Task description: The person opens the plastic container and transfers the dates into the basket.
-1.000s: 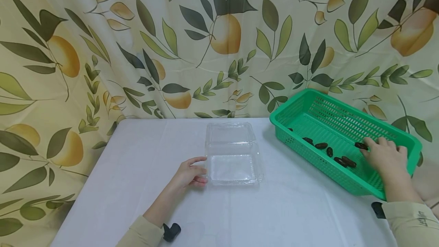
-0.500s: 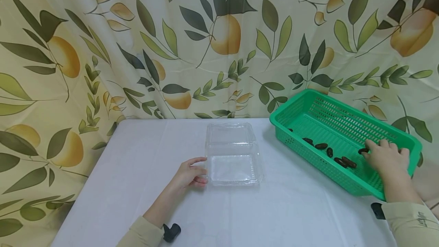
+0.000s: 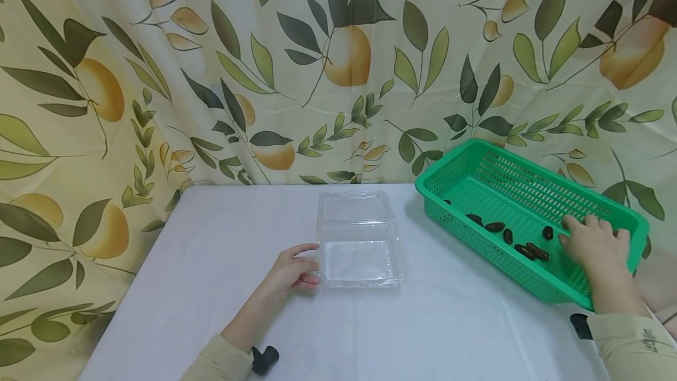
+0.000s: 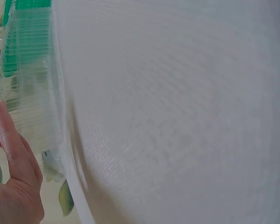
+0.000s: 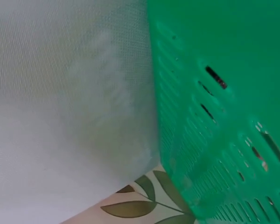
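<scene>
A clear plastic clamshell box [image 3: 358,260] lies unfolded on the white-covered table, with nothing seen inside it. My left hand [image 3: 292,268] touches the box's left edge with extended fingers; in the left wrist view the left hand [image 4: 18,163] lies along the clear wall. At right, my right hand [image 3: 599,246] reaches down into a green basket [image 3: 476,246], bent fingertips hidden behind the hand. Just left of it lies a dark brown date [image 3: 548,233], apart from the fingers. Several more dates [image 3: 495,226] lie on the basket floor.
The basket's slotted wall [image 5: 214,116] fills the right of the right wrist view. White cloth [image 3: 254,222] covers the table. A curtain with fruit and leaf print [image 3: 338,116] hangs behind its back edge. A dark wrist camera [image 3: 264,360] is by the left sleeve.
The date that was at my right fingertips turned and now lies slightly to their left, apart from them. My right hand barely moved. The left hand and the box stayed in place.
</scene>
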Demonstrator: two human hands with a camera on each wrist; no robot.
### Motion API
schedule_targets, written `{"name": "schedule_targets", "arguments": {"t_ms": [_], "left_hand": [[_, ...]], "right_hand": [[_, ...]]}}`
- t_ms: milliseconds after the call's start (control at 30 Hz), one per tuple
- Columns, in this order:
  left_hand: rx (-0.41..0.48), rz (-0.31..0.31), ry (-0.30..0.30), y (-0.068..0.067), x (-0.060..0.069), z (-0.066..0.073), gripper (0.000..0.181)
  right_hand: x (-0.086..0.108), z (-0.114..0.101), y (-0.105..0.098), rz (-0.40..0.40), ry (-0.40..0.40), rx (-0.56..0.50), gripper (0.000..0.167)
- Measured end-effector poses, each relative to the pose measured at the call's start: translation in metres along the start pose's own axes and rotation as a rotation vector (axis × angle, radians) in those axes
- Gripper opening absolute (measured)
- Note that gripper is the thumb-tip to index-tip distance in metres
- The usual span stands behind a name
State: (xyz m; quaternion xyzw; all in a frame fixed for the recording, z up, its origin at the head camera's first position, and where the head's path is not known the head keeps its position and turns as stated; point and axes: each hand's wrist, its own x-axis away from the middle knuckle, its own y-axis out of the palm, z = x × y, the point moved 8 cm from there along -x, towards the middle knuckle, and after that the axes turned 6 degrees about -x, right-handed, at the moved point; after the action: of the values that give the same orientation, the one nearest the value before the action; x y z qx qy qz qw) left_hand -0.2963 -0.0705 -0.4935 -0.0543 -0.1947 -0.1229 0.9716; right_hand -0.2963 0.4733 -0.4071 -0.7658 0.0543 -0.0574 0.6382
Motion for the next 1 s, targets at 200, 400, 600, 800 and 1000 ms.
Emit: {"name": "schedule_targets", "arguments": {"t_ms": [200,400,600,800,1000], "left_hand": [[0.003,0.014,-0.001,0.0,0.001,0.001,0.05],[0.015,0.021,-0.006,0.001,0.004,0.004,0.05],[0.008,0.017,0.007,0.0,0.001,0.004,0.048],[-0.003,0.009,0.0,0.0,0.0,0.004,0.049],[-0.019,-0.017,-0.005,-0.001,-0.001,0.003,0.049]], "right_hand": [[0.0,-0.004,-0.004,0.031,-0.02,0.003,0.05],[0.007,-0.022,-0.015,0.068,-0.05,-0.008,0.049],[0.015,-0.053,-0.031,0.103,-0.089,-0.039,0.047],[0.022,-0.088,-0.044,0.126,-0.144,-0.08,0.046],[0.032,-0.126,-0.049,0.16,-0.238,-0.107,0.044]]}}
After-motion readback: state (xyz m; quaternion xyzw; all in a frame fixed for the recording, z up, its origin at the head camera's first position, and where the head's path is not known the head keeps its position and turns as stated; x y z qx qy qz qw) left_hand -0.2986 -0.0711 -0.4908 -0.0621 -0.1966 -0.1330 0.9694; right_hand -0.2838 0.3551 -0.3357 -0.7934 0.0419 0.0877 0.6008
